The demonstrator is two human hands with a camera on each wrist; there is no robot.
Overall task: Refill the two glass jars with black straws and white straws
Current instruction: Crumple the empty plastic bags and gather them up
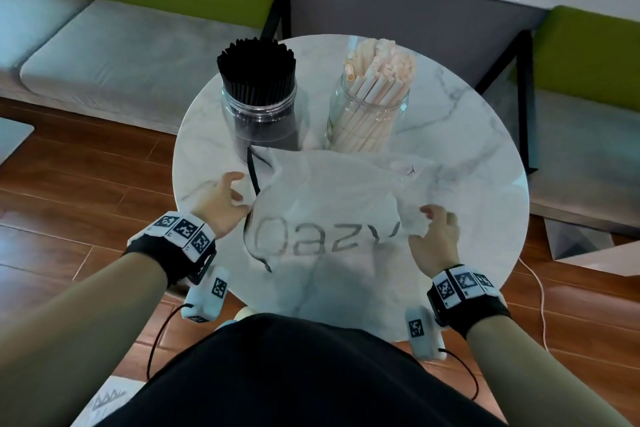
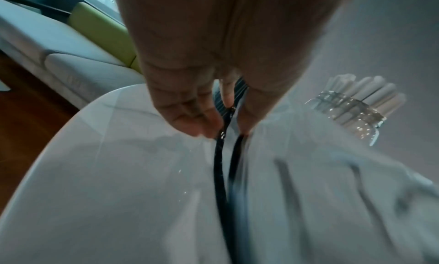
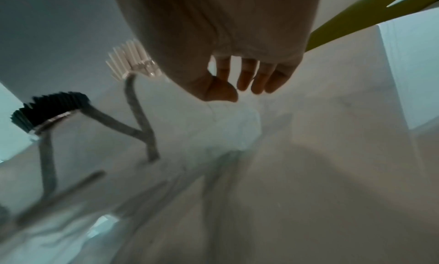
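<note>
Round marble table (image 1: 485, 135) (crumpled translucent bag (image 1: 332, 191))

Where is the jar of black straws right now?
In the head view, the clear glass jar of black straws stands at the round marble table's far left, beside the white-straw jar.

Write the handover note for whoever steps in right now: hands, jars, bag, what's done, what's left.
Left hand: pinching the near-left edge of the white drawstring bag, by its black cord.
Right hand: gripping the bag's right edge.
The bag lies flat on the marble table and looks empty.
Left jar is packed with black straws; right jar holds white straws.
Done: both jars look filled.
Left: probably just clearing the bag away.
</note>
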